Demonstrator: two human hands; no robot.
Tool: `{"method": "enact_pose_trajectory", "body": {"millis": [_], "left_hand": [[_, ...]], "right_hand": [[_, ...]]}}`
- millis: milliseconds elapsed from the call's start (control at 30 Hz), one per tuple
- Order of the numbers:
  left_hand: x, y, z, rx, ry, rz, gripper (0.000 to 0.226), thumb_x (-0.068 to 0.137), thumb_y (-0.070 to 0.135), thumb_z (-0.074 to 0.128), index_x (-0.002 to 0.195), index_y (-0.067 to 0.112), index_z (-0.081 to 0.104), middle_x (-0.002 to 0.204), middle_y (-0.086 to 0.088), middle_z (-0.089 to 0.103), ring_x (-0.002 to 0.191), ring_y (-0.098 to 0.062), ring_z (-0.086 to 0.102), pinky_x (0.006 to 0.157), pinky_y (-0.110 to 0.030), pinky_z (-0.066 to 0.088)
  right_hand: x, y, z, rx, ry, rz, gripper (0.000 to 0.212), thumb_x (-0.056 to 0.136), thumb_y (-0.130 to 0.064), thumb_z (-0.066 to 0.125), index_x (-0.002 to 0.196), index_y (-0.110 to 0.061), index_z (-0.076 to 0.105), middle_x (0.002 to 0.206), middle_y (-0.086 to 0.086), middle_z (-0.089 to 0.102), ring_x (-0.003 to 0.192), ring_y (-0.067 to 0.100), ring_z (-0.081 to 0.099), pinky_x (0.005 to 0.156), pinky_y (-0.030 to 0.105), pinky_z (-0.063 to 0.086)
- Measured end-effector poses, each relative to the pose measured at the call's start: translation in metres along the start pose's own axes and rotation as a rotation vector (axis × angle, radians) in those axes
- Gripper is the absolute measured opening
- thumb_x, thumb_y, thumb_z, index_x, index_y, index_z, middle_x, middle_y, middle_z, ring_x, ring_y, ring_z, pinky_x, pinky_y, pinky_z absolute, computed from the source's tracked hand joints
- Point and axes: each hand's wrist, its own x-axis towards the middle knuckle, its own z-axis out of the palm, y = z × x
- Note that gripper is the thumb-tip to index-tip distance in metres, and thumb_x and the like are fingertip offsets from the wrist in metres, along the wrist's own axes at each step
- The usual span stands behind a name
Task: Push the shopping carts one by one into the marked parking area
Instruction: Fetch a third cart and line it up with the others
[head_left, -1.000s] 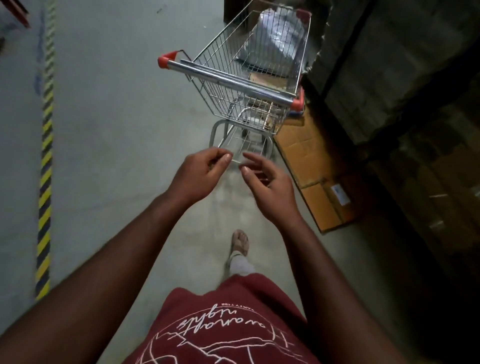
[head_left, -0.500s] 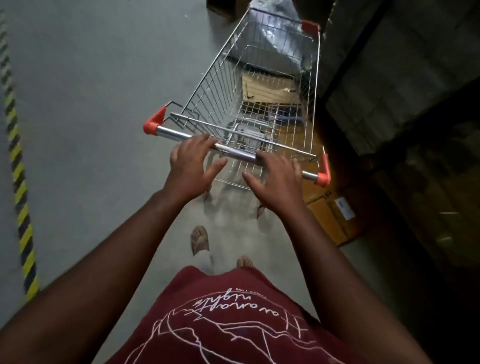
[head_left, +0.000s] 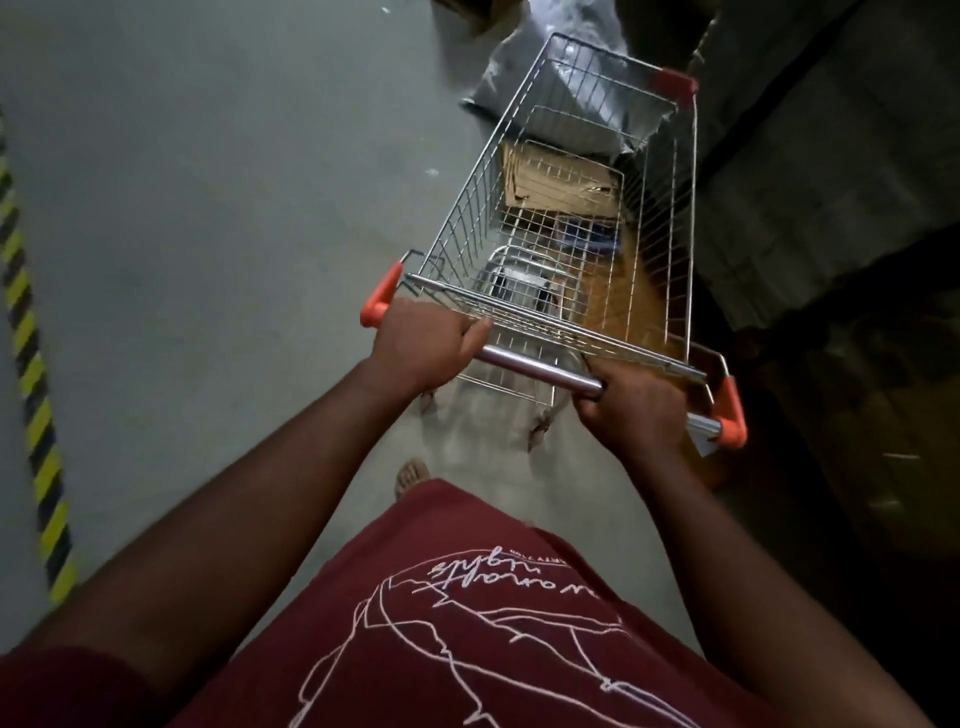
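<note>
A wire shopping cart (head_left: 670, 218) with orange corner caps stands right in front of me on the grey concrete floor. Its basket is empty. My left hand (head_left: 421, 343) grips the left end of the chrome handle bar (head_left: 535, 368), close to the orange end cap. My right hand (head_left: 636, 410) grips the same bar further right, just short of the other orange cap. Both sets of fingers curl round the bar.
A yellow-and-black striped floor line (head_left: 36, 395) runs along the far left. Flattened cardboard (head_left: 561, 179) and a grey plastic bag (head_left: 524, 78) lie on the floor under and beyond the cart. Dark stacked boxes (head_left: 810, 156) close off the right side.
One second ago both hands were free and short of the cart. They reached the handle bar, then closed round it; the cart now sits nearer and angled to the right.
</note>
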Motion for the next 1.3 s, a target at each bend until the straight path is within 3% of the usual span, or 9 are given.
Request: {"method": "enact_pose_trajectory", "body": {"millis": [100, 200, 367, 567, 800, 933, 1100, 1300], "left_hand": [[-0.028, 0.007, 0.005, 0.001, 0.007, -0.074, 0.061, 0.105, 0.055, 0.029, 0.076, 0.021, 0.070, 0.066, -0.001, 0.066, 0.065, -0.025, 0.059, 0.083, -0.040, 0.043], [-0.066, 0.021, 0.009, -0.011, 0.061, -0.150, 0.055, 0.105, 0.052, 0.035, 0.079, 0.023, 0.073, 0.066, 0.000, 0.067, 0.060, -0.021, 0.048, 0.083, -0.038, 0.039], [-0.124, 0.043, 0.026, 0.069, 0.140, -0.293, 0.062, 0.101, 0.054, 0.031, 0.077, 0.020, 0.076, 0.065, -0.004, 0.070, 0.065, -0.028, 0.063, 0.072, -0.036, 0.036], [-0.205, 0.080, 0.031, 0.004, 0.151, -0.460, 0.060, 0.101, 0.053, 0.030, 0.078, 0.020, 0.075, 0.073, -0.005, 0.073, 0.072, -0.030, 0.066, 0.077, -0.036, 0.043], [-0.329, 0.128, 0.043, -0.069, 0.215, -0.731, 0.054, 0.104, 0.046, 0.042, 0.064, 0.018, 0.064, 0.068, -0.006, 0.070, 0.068, -0.032, 0.064, 0.067, -0.035, 0.030], [-0.409, 0.151, 0.050, -0.099, 0.241, -0.888, 0.050, 0.103, 0.044, 0.046, 0.064, 0.018, 0.061, 0.068, -0.007, 0.069, 0.070, -0.031, 0.065, 0.069, -0.034, 0.024], [-0.514, 0.188, 0.064, -0.129, 0.302, -1.107, 0.050, 0.097, 0.048, 0.042, 0.067, 0.016, 0.066, 0.067, -0.012, 0.069, 0.068, -0.035, 0.067, 0.070, -0.035, 0.039], [-0.648, 0.257, 0.097, -0.041, 0.408, -1.352, 0.048, 0.097, 0.044, 0.050, 0.066, 0.015, 0.071, 0.060, -0.009, 0.068, 0.058, -0.031, 0.066, 0.071, -0.034, 0.044]], "right_hand": [[-0.019, -0.001, 0.004, 0.033, 0.014, -0.014, 0.026, 0.076, -0.045, 0.077, 0.076, -0.021, 0.067, 0.061, 0.000, 0.063, 0.056, 0.030, 0.062, 0.053, 0.027, 0.032], [-0.043, 0.001, 0.006, 0.025, 0.022, -0.073, 0.027, 0.074, -0.044, 0.078, 0.076, -0.020, 0.067, 0.061, 0.001, 0.063, 0.056, 0.031, 0.063, 0.052, 0.028, 0.038], [-0.075, 0.012, 0.008, 0.014, 0.067, -0.206, 0.028, 0.075, -0.048, 0.075, 0.076, -0.021, 0.069, 0.063, 0.001, 0.065, 0.060, 0.030, 0.066, 0.054, 0.027, 0.030], [-0.111, 0.015, -0.003, -0.007, 0.039, -0.414, 0.032, 0.086, -0.053, 0.065, 0.091, -0.021, 0.070, 0.081, 0.004, 0.073, 0.079, 0.033, 0.071, 0.061, 0.032, 0.036], [-0.178, -0.006, -0.001, -0.076, 0.007, -0.666, 0.035, 0.086, -0.056, 0.061, 0.089, -0.022, 0.067, 0.080, 0.002, 0.072, 0.077, 0.030, 0.071, 0.061, 0.032, 0.034], [-0.228, -0.028, 0.000, -0.093, -0.022, -0.810, 0.035, 0.087, -0.059, 0.059, 0.091, -0.025, 0.069, 0.085, 0.001, 0.072, 0.082, 0.027, 0.071, 0.062, 0.031, 0.035], [-0.301, -0.057, -0.001, -0.107, -0.032, -1.015, 0.033, 0.088, -0.054, 0.058, 0.088, -0.023, 0.069, 0.078, 0.002, 0.072, 0.075, 0.030, 0.072, 0.059, 0.030, 0.035], [-0.413, -0.091, 0.004, -0.168, -0.012, -1.233, 0.036, 0.087, -0.056, 0.056, 0.095, -0.023, 0.068, 0.082, 0.003, 0.073, 0.080, 0.033, 0.071, 0.063, 0.032, 0.042]]}}
